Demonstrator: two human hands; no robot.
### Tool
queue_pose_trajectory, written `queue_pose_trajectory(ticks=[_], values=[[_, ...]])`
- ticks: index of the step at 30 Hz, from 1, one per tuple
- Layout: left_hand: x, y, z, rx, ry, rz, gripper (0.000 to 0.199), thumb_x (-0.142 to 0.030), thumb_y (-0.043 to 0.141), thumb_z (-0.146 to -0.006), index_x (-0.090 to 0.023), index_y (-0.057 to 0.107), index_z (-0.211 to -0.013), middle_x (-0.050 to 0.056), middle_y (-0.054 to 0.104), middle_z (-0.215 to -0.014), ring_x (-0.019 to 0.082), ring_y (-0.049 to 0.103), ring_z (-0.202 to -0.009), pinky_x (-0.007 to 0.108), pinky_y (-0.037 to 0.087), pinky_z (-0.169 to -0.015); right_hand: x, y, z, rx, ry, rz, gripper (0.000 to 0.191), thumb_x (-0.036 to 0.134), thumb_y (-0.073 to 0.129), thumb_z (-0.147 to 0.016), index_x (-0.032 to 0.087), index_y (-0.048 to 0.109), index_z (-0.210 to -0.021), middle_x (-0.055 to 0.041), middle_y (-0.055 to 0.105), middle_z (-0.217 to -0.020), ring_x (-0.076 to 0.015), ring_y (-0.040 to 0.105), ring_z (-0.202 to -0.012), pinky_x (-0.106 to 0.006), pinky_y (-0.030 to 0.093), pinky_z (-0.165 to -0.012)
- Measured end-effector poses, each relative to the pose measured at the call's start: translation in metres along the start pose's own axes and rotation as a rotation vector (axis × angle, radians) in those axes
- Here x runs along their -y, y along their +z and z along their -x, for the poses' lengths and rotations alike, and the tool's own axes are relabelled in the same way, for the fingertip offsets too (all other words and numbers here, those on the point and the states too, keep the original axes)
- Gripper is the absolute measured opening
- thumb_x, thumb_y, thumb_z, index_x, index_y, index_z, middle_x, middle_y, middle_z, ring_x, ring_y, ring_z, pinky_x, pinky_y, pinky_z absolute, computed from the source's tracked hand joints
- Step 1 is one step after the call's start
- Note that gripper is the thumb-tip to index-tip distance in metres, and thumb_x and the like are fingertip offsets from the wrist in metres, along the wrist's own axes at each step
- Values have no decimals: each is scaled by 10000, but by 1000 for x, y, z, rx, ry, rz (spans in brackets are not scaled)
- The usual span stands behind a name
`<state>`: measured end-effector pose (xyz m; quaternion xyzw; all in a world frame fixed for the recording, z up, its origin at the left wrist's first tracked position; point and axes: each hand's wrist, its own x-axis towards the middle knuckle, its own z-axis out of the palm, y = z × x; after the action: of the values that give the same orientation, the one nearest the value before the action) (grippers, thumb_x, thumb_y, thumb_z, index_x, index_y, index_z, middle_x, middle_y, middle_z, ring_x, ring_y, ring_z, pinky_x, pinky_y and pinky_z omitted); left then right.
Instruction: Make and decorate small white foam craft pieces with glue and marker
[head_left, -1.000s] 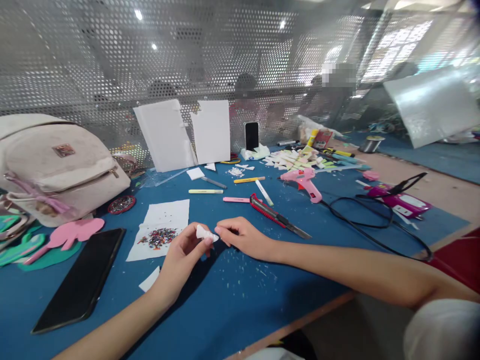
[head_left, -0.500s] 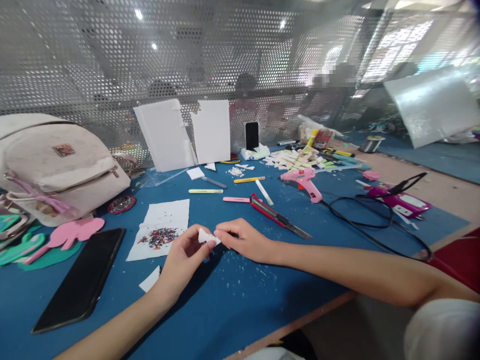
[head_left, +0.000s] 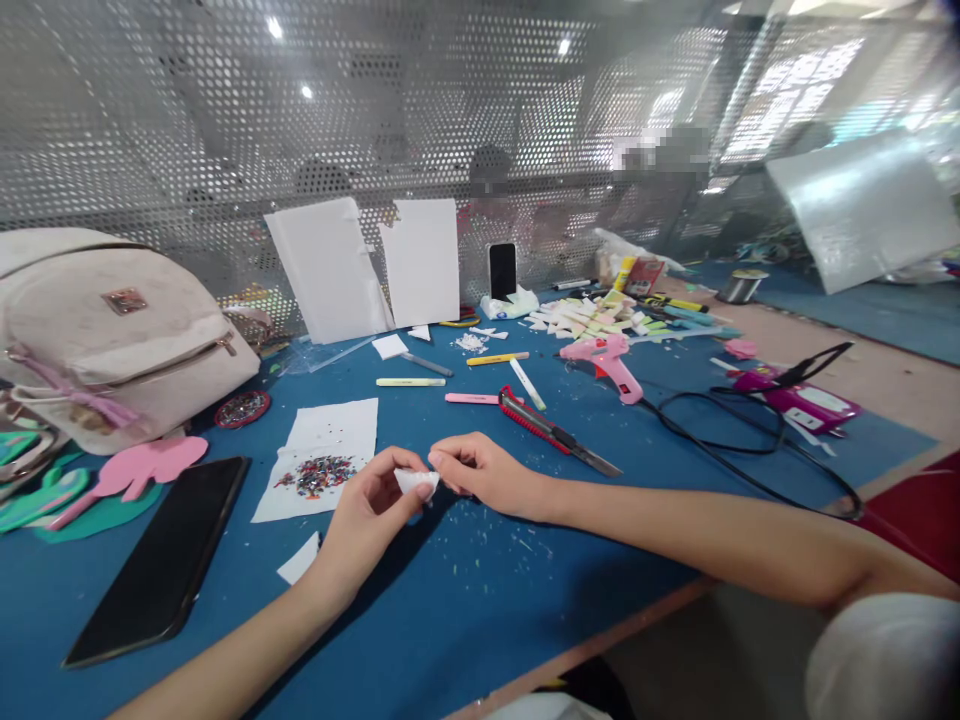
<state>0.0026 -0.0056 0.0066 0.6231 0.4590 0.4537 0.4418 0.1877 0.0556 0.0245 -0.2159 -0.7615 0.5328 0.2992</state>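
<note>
Between the thumb and fingers of my left hand (head_left: 384, 500) is a small white piece that looks like foam (head_left: 416, 482). Close by its right side, my right hand (head_left: 487, 475) is closed in a pinch; what its fingertips hold, if anything, is too small to make out. White crumbs (head_left: 502, 545) lie scattered on the blue table (head_left: 450, 630) below. To the left of my left hand, a white paper (head_left: 352, 420) bears a heap of coloured beads or sequins (head_left: 322, 474). A white scrap (head_left: 300, 558) rests beside my left wrist.
A red cutter with its blade out (head_left: 555, 435) lies beyond my right hand, near a pink glue gun (head_left: 607, 362) with a black cable (head_left: 705, 450). Several markers (head_left: 411, 382) lie ahead. A large phone (head_left: 161, 560) and a backpack (head_left: 112, 320) are at left.
The white piece has turned in my left fingers and shows a broader face. My right fingertips have shifted slightly up, away from its right end.
</note>
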Motion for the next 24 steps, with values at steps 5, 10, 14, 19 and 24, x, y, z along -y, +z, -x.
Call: queue_pose_trajectory(ticks=[5, 10, 14, 19, 24], values=[[-1, 0, 0, -12, 2, 6, 224, -335, 630, -973, -146, 617, -1093, 34, 646, -980, 148, 640, -764, 309, 561, -682, -4, -2, -2, -15, 26, -90, 546, 619, 459, -950, 198, 384, -610, 65, 348, -553, -83, 298, -494, -244, 249, -481], [-1, 0, 0, -16, -3, 6, 215, -331, 632, -972, -145, 621, -1079, 32, 647, -973, 148, 640, -763, 309, 561, -683, -7, 0, 0, -34, 38, -75, 534, 625, 444, -952, 209, 372, -626, 67, 334, -554, -87, 295, -483, -244, 248, -467], [0, 0, 0, -6, -2, 10, 211, -328, 635, -970, -145, 623, -1076, 32, 649, -970, 151, 643, -774, 312, 562, -689, -4, -2, -2, -57, 37, 45, 512, 585, 355, -990, 211, 354, -641, 62, 341, -568, -88, 319, -484, -238, 288, -476], [-1, 0, -1, 19, 0, 21, 208, -327, 638, -968, -145, 625, -1068, 32, 649, -968, 152, 643, -777, 311, 562, -690, 9, -58, -44, -124, 94, 385, 444, 442, 370, -1027, 182, 429, -673, 33, 436, -630, -93, 413, -558, -233, 377, -562], [-2, 0, 0, 35, 5, 31, 207, -326, 636, -969, -147, 625, -1072, 34, 649, -976, 155, 644, -788, 316, 562, -698, 12, -144, -109, -162, 304, 812, 231, 326, 572, -991, 111, 656, -993, -94, 650, -1053, -202, 630, -938, -343, 530, -828]])
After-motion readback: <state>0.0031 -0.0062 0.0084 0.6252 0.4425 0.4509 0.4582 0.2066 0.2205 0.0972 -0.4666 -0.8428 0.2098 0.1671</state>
